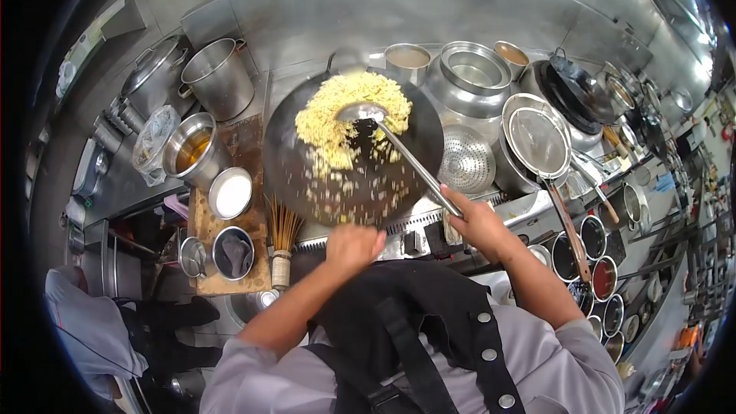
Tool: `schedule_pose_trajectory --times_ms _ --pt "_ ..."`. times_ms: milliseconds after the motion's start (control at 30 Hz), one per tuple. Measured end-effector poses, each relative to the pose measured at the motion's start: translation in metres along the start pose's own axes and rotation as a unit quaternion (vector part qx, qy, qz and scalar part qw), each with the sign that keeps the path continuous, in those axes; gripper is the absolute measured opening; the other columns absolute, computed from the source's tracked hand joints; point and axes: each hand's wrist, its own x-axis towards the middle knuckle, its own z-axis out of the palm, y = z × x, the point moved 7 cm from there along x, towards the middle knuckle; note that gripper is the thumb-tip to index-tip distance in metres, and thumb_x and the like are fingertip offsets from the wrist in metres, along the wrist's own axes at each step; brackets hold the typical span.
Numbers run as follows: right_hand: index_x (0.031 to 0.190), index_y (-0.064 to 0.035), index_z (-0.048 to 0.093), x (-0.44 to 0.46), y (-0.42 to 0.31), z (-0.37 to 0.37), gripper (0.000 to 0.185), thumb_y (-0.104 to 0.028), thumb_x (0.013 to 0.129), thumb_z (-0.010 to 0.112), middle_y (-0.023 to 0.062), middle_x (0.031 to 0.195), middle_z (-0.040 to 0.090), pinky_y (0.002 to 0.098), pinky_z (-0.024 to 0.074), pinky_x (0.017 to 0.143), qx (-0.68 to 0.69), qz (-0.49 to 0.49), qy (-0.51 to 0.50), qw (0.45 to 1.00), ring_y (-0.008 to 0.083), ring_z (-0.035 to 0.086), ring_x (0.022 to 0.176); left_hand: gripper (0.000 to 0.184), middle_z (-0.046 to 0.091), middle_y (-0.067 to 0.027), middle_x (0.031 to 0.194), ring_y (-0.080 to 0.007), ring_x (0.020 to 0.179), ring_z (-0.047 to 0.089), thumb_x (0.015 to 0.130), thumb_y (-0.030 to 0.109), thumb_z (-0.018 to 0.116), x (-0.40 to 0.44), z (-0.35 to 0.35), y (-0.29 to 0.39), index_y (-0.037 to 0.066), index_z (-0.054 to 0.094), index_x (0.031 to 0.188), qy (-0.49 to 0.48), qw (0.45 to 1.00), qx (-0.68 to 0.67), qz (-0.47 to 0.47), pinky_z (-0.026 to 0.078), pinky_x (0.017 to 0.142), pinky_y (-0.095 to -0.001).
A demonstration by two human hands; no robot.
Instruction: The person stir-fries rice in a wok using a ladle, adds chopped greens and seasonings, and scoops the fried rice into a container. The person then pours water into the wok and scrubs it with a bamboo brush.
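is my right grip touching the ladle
Touching: the head view shows the right grip curled around the ladle's long handle, with no gap between them.

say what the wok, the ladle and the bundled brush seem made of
Wok: dark metal, probably iron or carbon steel, going by its blackened, dull surface.
Ladle: bare metal, likely stainless steel; the handle is silvery and shiny.
Brush: likely split bamboo or similar plant fibre, matte; thin tan strips fan from a pale wrapped grip.
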Motion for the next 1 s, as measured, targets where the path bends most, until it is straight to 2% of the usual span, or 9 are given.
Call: schedule_pose_trajectory --times_ms 133,233,333,567,600,633,733,867,1000 --pt "0.155 -0.0198 0.044 -0.026 -0.025 -0.038 0.062 -0.018 0.097 0.067 0.0270 0.088 0.068 0.0433 0.0530 0.079 0.034 0.019 0.016 0.999 0.0415 0.068 0.081 0.040 0.058 -0.0092 0.058 -0.0300 0.055 0.059 0.088 0.035 0.069 0.036 -0.027 -0.012 0.013 0.056 0.057 0.035 0.998 0.047 0.006 0.047 0.052 -0.0453" --pt "0.153 -0.0206 0.046 -0.023 -0.016 -0.054 0.058 -0.019 0.099 0.066 0.0241 0.084 0.069 0.0419 0.0534 0.071 0.010 -0.023 0.066 0.997 0.0360 0.067 0.070 0.034 0.060 -0.0116 0.074 -0.0346 0.077 0.057 0.094 0.031 0.066 0.084 -0.011 -0.047 0.007 0.060 0.070 0.112 0.992 0.022 -0.046 0.044 0.074 -0.0482" --pt "0.153 -0.0204 0.046 0.005 0.034 -0.048 0.055 -0.021 0.101 0.063 0.0264 0.100 0.072 0.0425 0.0542 0.080 0.035 0.160 -0.007 0.987 0.0362 0.072 0.090 0.035 0.061 -0.0126 0.075 -0.0354 0.079 0.058 0.095 0.030 0.065 0.093 0.008 -0.068 0.007 0.060 0.071 0.110 0.993 -0.010 -0.039 0.044 0.076 -0.0487" --pt "0.150 -0.0213 0.051 0.012 0.043 -0.017 0.052 -0.024 0.100 0.065 0.0303 0.117 0.069 0.0433 0.0514 0.094 0.024 0.025 0.069 0.997 0.0423 0.069 0.106 0.034 0.064 -0.0129 0.071 -0.0373 0.073 0.062 0.094 0.031 0.066 0.094 0.019 -0.080 0.008 0.060 0.070 0.068 0.996 -0.012 -0.048 0.047 0.073 -0.0509" --pt "0.151 -0.0201 0.050 0.016 0.056 -0.016 0.054 -0.023 0.099 0.066 0.0249 0.105 0.072 0.0414 0.0553 0.081 0.024 0.088 0.045 0.995 0.0348 0.071 0.090 0.034 0.064 -0.0129 0.071 -0.0373 0.073 0.062 0.094 0.031 0.066 0.094 0.020 -0.079 0.008 0.060 0.070 0.066 0.997 -0.015 -0.049 0.047 0.073 -0.0509" --pt "0.151 -0.0201 0.050 0.020 0.059 -0.019 0.054 -0.023 0.099 0.066 0.0249 0.105 0.072 0.0414 0.0553 0.081 0.023 0.090 0.043 0.995 0.0348 0.071 0.090 0.034 0.065 -0.0117 0.071 -0.0355 0.073 0.064 0.094 0.032 0.066 0.096 0.021 -0.078 0.008 0.061 0.070 0.055 0.997 -0.006 -0.048 0.048 0.073 -0.0496" --pt "0.157 -0.0181 0.042 0.037 0.049 -0.008 0.060 -0.018 0.100 0.063 0.0050 0.076 0.060 0.0295 0.0484 0.052 0.193 0.114 0.012 0.974 0.0113 0.056 0.062 0.033 0.067 -0.0104 0.070 -0.0333 0.072 0.065 0.093 0.033 0.066 0.095 0.020 -0.082 0.009 0.062 0.070 0.053 0.998 0.006 -0.040 0.049 0.072 -0.0480" --pt "0.158 -0.0164 0.036 0.065 0.034 0.008 0.062 -0.015 0.100 0.061 0.0040 0.073 0.058 0.0321 0.0475 0.049 0.223 0.135 0.081 0.962 0.0132 0.054 0.054 0.035 0.067 -0.0106 0.069 -0.0326 0.072 0.066 0.094 0.034 0.065 0.095 0.019 -0.082 0.010 0.062 0.070 0.059 0.997 0.005 -0.041 0.049 0.072 -0.0470" --pt "0.157 -0.0137 0.028 0.093 -0.007 0.078 0.064 -0.015 0.101 0.059 0.0032 0.072 0.055 0.0315 0.0462 0.047 0.412 0.152 -0.024 0.898 0.0138 0.052 0.052 0.036 0.064 -0.0137 0.069 -0.0369 0.072 0.064 0.093 0.033 0.066 0.096 0.019 -0.084 0.007 0.060 0.069 0.051 0.998 -0.012 -0.044 0.049 0.072 -0.0500"
